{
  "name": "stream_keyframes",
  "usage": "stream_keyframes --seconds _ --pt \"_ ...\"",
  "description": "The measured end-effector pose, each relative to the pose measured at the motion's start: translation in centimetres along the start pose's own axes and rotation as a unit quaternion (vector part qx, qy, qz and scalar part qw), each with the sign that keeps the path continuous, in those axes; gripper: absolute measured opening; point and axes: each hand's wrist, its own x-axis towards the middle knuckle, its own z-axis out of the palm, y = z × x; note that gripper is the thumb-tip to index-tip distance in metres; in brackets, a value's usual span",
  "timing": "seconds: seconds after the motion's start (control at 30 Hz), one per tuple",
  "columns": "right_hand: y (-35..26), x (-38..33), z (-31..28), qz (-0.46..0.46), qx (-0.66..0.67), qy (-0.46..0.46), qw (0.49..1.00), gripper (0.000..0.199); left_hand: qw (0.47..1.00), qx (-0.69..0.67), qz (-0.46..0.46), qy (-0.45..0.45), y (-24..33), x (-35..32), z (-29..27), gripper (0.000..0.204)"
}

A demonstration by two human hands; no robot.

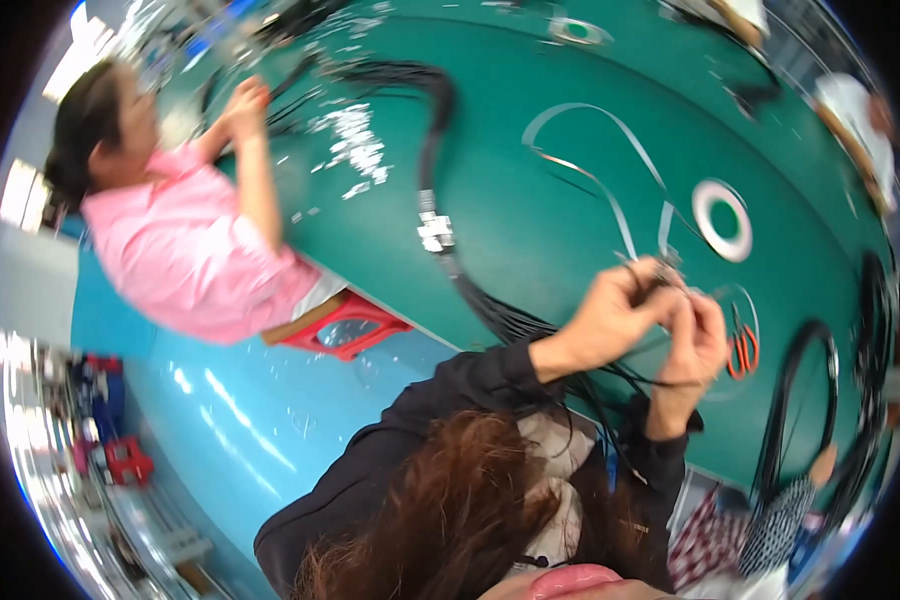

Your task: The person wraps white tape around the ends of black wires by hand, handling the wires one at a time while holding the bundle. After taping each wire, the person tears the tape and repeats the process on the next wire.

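Flanking the fingers (682,322) — orange-handled scissors (742,352), white roll (736,246), black cable bundle (490,308).

A flat, pale ribbon strip (635,145) stands in a wide open loop just ahead of the left hand (610,315), its two lower ends coming down close together at that hand's fingertips; one stretch on the loop's left side looks coppery. Thin black wires (515,318) fan out beneath the left wrist and toward the right hand (692,345) — their ends, pinched between both hands' fingers, are too blurred to tell apart. Left of the hands they gather into a thick cable bundle (433,150), white-tagged partway along, that bends leftward at its far end.
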Motion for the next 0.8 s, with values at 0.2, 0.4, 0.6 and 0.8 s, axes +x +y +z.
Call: stream_keyframes --seconds 0.2,0.4,0.6,0.8 --pt "0.9 0.0 0.0 -0.027 -0.008 0.007 1.0 0.008 0.999 0.01 0.047 0.007 -0.5 -0.4 -0.5 0.009" --pt "0.0 0.8 1.0 -0.033 -0.001 -0.003 0.999 0.008 0.995 0.092 -0.009 0.042 0.2 0.2 -1.2 0.007" --pt "-0.9 1.0 0.6 -0.032 0.001 -0.012 0.999 0.008 0.99 0.133 -0.002 0.056 -0.2 0.5 -0.4 0.009" --pt "-1.0 1.0 0.4 -0.023 0.037 -0.016 0.999 0.008 0.989 0.135 0.006 0.059 -0.9 0.4 -0.4 0.01"
